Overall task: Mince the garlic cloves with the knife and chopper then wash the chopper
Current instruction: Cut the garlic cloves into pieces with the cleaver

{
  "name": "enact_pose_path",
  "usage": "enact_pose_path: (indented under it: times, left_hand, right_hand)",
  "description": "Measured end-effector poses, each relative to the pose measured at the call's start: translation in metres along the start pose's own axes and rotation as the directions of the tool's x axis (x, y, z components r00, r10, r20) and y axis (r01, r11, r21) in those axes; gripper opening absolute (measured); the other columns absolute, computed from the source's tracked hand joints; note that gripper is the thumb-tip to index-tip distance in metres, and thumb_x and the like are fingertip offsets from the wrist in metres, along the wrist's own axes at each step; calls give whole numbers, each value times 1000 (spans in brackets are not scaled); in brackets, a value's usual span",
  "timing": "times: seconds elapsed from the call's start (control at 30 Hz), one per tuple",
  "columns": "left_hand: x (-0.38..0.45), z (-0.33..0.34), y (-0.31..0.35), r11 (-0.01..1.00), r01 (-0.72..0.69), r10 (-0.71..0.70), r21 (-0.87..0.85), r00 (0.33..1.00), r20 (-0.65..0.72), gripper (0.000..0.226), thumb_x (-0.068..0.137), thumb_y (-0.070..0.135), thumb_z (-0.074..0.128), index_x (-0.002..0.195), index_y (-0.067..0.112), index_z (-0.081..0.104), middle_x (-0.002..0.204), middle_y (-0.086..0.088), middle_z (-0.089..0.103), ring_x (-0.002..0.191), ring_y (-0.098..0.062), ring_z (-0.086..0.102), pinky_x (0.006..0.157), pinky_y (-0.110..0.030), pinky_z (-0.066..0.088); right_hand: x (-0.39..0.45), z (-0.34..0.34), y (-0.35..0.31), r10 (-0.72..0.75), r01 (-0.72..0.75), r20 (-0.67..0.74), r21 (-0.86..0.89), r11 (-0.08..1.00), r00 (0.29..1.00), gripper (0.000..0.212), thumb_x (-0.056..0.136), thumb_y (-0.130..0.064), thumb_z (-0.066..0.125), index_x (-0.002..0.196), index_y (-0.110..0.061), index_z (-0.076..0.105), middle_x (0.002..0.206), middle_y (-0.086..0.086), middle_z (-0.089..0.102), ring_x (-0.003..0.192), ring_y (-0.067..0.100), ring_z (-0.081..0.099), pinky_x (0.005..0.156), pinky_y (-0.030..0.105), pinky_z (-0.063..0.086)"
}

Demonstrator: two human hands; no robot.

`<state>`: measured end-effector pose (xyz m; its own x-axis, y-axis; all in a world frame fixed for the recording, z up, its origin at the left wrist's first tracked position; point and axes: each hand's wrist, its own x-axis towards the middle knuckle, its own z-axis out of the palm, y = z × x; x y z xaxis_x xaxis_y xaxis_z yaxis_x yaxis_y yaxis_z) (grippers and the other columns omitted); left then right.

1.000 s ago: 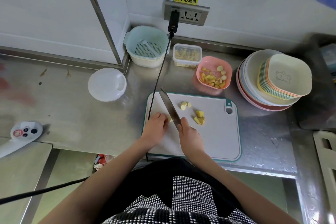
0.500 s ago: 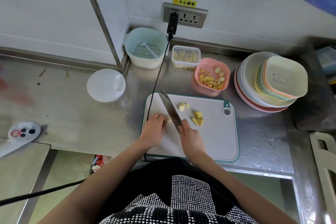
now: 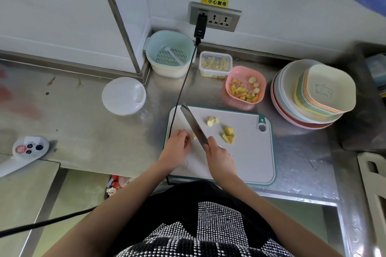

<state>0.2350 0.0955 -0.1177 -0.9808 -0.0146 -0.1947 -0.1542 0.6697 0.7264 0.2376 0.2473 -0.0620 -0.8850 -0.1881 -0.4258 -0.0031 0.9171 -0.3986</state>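
Observation:
On the steel counter lies a white cutting board (image 3: 248,152) with a teal rim. My right hand (image 3: 218,155) grips the handle of a knife (image 3: 193,124), whose blade points away to the upper left and rests on the board. My left hand (image 3: 177,147) pins a small garlic piece (image 3: 194,136) against the blade's left side. Cut garlic pieces (image 3: 212,121) and more yellow chunks (image 3: 228,134) lie right of the blade. The round white chopper (image 3: 123,96) sits on the counter left of the board.
A pink bowl (image 3: 259,78) of garlic, a clear lidded box (image 3: 215,64) and a green strainer basket (image 3: 170,53) stand behind the board. Stacked bowls and plates (image 3: 313,94) fill the right. A black cable (image 3: 183,83) runs from the wall socket across the board's left edge.
Both hands and the knife keep almost the same place on the board; only the view shifts slightly.

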Motion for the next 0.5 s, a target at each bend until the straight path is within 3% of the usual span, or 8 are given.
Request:
enact_pose_path:
  times: [0.23, 0.37, 0.5]
  left_hand:
    - [-1, -2, 1, 1000, 0, 0, -6, 1000, 17, 9, 90, 8, 55, 94, 1, 58, 92, -7, 51, 80, -25, 53, 79, -36, 46]
    - [-1, -2, 1, 1000, -4, 4, -8, 1000, 29, 9, 91, 10, 56, 94, 2, 58, 92, -5, 50, 78, -23, 53, 77, -34, 45]
    - [0, 0, -1, 1000, 4, -4, -7, 999, 41, 8, 91, 9, 55, 92, 1, 57, 89, -3, 47, 76, -22, 51, 75, -33, 44]
  right_hand:
    - [2, 6, 0, 13, -12, 11, -103, 995, 1000, 8, 103, -19, 30, 110, -15, 33, 85, 12, 59, 67, 31, 49, 59, 35, 40]
    - [6, 7, -3, 45, -31, 63, -201, 979, 997, 17, 102, -14, 34, 119, -16, 31, 92, 13, 62, 69, 29, 49, 59, 35, 41]
    - [8, 1, 2, 35, -37, 64, 28, 999, 997, 10, 103, -25, 31, 102, -15, 34, 81, 12, 57, 68, 30, 49, 59, 35, 40]
